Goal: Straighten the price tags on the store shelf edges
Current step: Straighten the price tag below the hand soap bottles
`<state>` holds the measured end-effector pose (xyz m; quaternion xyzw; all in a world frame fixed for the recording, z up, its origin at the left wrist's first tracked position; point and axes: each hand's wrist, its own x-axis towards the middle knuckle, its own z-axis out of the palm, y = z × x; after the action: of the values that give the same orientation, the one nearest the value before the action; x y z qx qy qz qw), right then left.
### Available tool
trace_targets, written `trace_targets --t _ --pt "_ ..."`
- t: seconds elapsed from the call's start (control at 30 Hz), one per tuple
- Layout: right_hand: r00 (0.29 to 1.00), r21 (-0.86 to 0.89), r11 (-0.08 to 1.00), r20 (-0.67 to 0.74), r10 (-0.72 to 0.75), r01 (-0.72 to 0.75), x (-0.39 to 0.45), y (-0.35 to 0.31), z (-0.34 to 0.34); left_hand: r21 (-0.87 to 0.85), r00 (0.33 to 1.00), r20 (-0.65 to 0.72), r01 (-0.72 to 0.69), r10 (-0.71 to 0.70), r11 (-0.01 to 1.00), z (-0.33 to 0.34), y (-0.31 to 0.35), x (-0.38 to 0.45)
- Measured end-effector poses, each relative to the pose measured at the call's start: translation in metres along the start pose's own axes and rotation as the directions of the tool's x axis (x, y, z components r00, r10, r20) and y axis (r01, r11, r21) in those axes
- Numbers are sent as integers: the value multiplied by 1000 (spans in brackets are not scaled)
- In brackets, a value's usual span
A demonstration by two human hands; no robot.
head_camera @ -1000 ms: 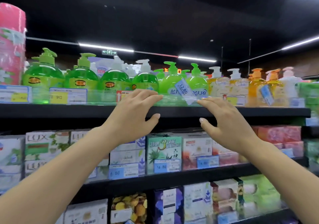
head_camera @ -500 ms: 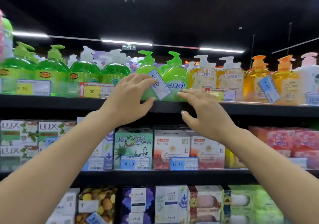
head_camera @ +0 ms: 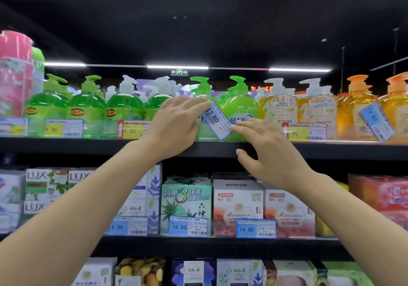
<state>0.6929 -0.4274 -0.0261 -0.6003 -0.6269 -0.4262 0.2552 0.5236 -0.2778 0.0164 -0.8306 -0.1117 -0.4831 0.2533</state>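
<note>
Single head-worn wide-angle view: we face the black metal store shelving (head_camera: 309,150) head-on and close, within arm's reach. Our gaze tilts slightly upward, so the top shelf's front edge crosses mid-frame, dark ceiling above, lower shelf edges below. No second view shares the scene.

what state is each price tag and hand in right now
12.80 tag: tilted, touched by both hands
19.80 tag: tilted, untouched
16.80 tag: level
14.80 tag: level
left hand: fingers straight, on the 12.80 tag's left edge
right hand: fingertips at its lower right corner
</note>
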Motion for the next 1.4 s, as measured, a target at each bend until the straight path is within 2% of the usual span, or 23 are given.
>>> trace_targets --t 0.33,0.67,0.93,1.4 --pt "997 45 999 -77 12 -9 3 -1 8 -52 997 -18 -75 75 996 10 -8 12" --pt "989 10 1000 -145 -19 21 5 -2 16 88 994 -51 -89 94 992 15 -4 14" --pt "990 45 999 -142 16 -10 5 -4 16 2 982 -169 -87 86 996 11 -12 5" --pt "995 4 1000 -98 -3 4 18 -14 18 -89 985 -172 -26 10 996 14 -21 -20"
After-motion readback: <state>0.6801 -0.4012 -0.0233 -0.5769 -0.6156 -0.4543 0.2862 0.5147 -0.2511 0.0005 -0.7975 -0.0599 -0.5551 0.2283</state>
